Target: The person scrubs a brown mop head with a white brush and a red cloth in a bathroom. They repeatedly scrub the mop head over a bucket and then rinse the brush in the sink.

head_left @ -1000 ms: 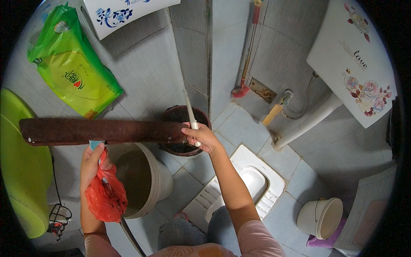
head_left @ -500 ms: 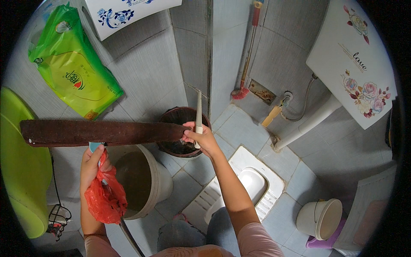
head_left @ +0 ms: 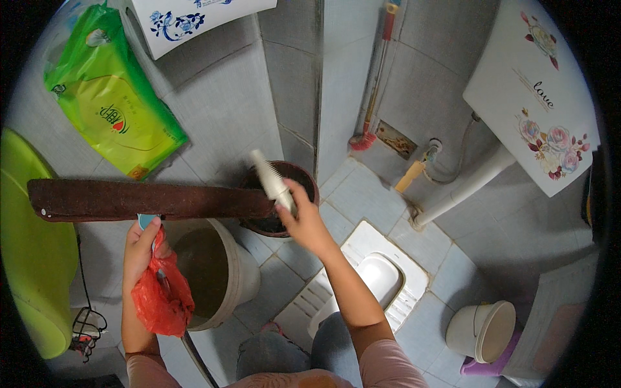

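- One long, flat, dark brown cloth mop head is up almost level, its right end over a round brown bin, perhaps because the bin can catch what drops.
- The left hand curls its fingers around the mop's neck by a light blue plastic joint, with a crinkly red plastic bag bunched there. This grip seems to keep the mop steady.
- The right hand grips a cream tool with little teeth at the mop's end. I cannot tell if its fingers touch the cloth.
- A big, round, white bucket stands near the bin.
- The shiny green and yellow plastic packet shows writing and a logo. The white tank with pink flowers has curly black writing.
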`<state>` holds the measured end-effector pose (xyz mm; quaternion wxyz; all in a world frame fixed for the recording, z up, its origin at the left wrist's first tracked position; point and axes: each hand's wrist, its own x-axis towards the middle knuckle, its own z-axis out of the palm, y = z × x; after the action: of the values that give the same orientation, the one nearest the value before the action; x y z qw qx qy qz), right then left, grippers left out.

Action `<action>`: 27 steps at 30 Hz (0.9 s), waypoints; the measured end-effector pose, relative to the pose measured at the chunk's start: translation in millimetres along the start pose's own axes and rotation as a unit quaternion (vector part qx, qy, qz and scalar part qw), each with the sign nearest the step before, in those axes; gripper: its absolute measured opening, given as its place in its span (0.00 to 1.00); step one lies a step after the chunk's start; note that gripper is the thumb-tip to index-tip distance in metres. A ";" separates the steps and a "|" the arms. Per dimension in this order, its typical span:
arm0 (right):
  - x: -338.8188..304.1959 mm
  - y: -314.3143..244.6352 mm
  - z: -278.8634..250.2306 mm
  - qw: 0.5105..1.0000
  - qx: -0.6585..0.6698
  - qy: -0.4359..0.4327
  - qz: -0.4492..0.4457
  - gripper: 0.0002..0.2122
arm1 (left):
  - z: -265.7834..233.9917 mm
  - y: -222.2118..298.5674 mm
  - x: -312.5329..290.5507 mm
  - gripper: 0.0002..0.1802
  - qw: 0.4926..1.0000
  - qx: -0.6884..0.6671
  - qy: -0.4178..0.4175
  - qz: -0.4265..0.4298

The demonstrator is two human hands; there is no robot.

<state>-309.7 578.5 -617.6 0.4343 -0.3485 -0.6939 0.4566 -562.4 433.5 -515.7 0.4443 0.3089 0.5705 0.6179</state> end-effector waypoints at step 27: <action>-64.7 58.1 89.7 0.975 -0.210 0.071 0.010 0.24 | 19.6 -5.2 15.7 0.11 0.995 0.098 0.024 0.023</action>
<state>-362.6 511.7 -708.8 0.3943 -0.4706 -0.7383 0.2792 -550.5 455.9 -519.6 0.3841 0.3491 0.6316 0.5759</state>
